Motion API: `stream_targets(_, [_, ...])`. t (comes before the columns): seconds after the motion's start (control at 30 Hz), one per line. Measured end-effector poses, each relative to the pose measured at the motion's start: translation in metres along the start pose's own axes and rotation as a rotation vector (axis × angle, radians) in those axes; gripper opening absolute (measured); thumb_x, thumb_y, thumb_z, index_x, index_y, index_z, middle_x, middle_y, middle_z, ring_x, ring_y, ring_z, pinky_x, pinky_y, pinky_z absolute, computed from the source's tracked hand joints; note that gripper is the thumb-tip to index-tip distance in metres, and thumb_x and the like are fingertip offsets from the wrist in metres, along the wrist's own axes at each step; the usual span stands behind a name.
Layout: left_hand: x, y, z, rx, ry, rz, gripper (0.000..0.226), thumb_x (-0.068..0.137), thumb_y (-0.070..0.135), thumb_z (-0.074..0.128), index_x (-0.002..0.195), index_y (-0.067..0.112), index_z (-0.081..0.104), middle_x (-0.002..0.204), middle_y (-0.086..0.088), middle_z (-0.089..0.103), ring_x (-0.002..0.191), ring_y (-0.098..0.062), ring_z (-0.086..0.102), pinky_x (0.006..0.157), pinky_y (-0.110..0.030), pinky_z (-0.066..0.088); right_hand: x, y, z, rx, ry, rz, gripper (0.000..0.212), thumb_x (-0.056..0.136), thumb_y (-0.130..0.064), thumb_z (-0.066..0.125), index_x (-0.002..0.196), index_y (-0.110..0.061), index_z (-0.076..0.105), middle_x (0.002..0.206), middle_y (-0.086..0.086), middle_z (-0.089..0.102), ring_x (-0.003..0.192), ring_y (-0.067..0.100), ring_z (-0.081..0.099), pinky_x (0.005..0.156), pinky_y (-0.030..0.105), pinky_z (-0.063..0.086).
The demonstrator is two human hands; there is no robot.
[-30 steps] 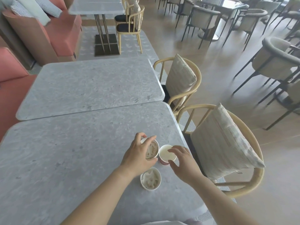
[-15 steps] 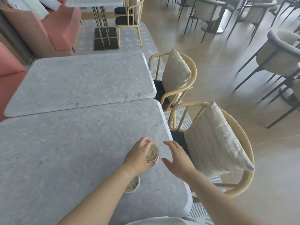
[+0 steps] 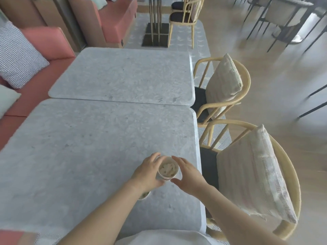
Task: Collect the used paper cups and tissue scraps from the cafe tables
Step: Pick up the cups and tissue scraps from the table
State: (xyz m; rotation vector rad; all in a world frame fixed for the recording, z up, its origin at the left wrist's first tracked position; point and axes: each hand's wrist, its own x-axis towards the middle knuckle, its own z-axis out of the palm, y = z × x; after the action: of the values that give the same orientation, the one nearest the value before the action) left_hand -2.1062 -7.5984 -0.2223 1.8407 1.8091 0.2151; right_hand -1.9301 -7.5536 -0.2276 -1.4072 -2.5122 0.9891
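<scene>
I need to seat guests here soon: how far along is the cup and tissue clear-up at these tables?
Done: tissue scraps are already stuffed inside the paper cup. In hand: the left hand grips that cup, the right hand open beside it. Left: a second cup, half hidden under the left forearm, stands on the near table.

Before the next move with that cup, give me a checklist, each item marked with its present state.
1. Left hand grips the paper cup: ok.
2. Paper cup upright: ok.
3. Tissue scraps sit inside the cup, none over the rim: ok.
4. Right hand open and free beside the cup: ok. Whether it touches the cup: cannot tell.
5. Second cup under the left wrist, mostly hidden. Contents: cannot tell.
6. Held cup's base resting on the table: cannot tell.
</scene>
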Motion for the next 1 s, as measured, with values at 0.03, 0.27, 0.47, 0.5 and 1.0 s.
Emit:
stream_targets(0.03, [0.002,0.001,0.002,0.024,-0.019,-0.016,0.085,0.074,0.037,0.072,0.143,0.028,0.023,0.152,0.004,0.017,0.136,-0.020,0.027,0.105,-0.035,0.038,0.001,0.002,0.001,-0.005,-0.026,0.009,0.078,0.081,-0.036,0.067,0.143,-0.025,0.021,0.144,-0.004,0.037,0.128,0.017,0.039,0.100,0.030,0.036])
stream_targets(0.27, [0.013,0.013,0.024,0.079,-0.001,-0.053,0.079,0.076,0.036,0.068,0.140,0.031,0.023,0.145,0.008,0.025,0.129,-0.018,0.035,0.091,-0.035,0.047,-0.004,0.020,0.000,-0.014,-0.084,0.017,0.078,0.082,-0.032,0.066,0.142,-0.029,0.017,0.136,-0.009,0.045,0.117,0.014,0.049,0.092,0.030,0.045])
stream_targets(0.47, [0.007,0.005,0.006,0.028,0.123,-0.054,0.074,0.071,0.034,0.067,0.135,0.033,0.030,0.138,0.010,0.033,0.125,-0.017,0.038,0.089,-0.037,0.048,-0.011,0.022,-0.003,0.032,-0.020,0.033,0.068,0.085,-0.035,0.062,0.141,-0.025,0.025,0.134,-0.008,0.045,0.113,0.010,0.049,0.087,0.024,0.042])
stream_targets(0.5, [0.007,0.003,0.000,0.017,0.154,-0.054,0.075,0.070,0.034,0.066,0.136,0.032,0.030,0.138,0.009,0.034,0.125,-0.018,0.039,0.090,-0.038,0.048,-0.009,0.021,-0.002,0.041,-0.016,0.031,0.065,0.085,-0.034,0.061,0.140,-0.024,0.027,0.134,-0.007,0.045,0.113,0.010,0.050,0.088,0.024,0.043])
stream_targets(1.0, [-0.060,-0.087,-0.050,-0.072,0.294,-0.122,0.079,0.064,0.047,0.065,0.134,0.047,0.030,0.129,0.012,0.040,0.118,-0.014,0.046,0.086,-0.035,0.050,-0.002,-0.074,0.057,0.031,-0.090,-0.067,0.085,0.066,-0.050,0.073,0.137,-0.026,0.032,0.139,-0.008,0.036,0.125,0.015,0.037,0.100,0.033,0.038])
